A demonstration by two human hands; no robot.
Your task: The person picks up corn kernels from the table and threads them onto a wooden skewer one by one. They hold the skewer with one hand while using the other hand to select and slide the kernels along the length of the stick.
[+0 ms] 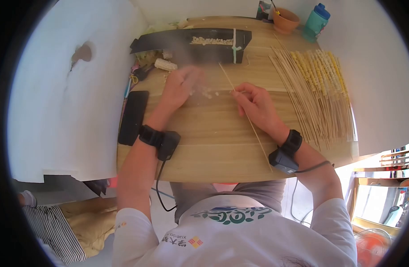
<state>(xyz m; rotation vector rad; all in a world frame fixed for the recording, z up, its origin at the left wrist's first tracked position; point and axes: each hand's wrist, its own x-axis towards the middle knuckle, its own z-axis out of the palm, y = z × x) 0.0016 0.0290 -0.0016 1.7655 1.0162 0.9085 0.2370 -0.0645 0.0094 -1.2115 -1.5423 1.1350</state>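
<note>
Between the thumb and fingers of my right hand point(256, 104) is a thin wooden stick point(260, 143), slanting from the upper middle of the table down toward its front edge. My left hand point(182, 86) hovers over the table at the left, its fingers smeared by motion; whether it holds anything is hidden. Small pale pieces point(206, 94) lie just right of it on the wood. Behind it rests a pale, cob-like piece point(165, 65). A long black tray point(177, 41) at the back holds more pale pieces point(212, 41).
Many bare sticks point(298, 98) and sticks threaded with yellow and white pieces point(322, 71) lie at the right. A clay pot point(285, 21) and a blue bottle point(316, 23) stand at the back right. A black phone-like slab point(133, 118) lies at the left edge. Cables hang from both wrist devices.
</note>
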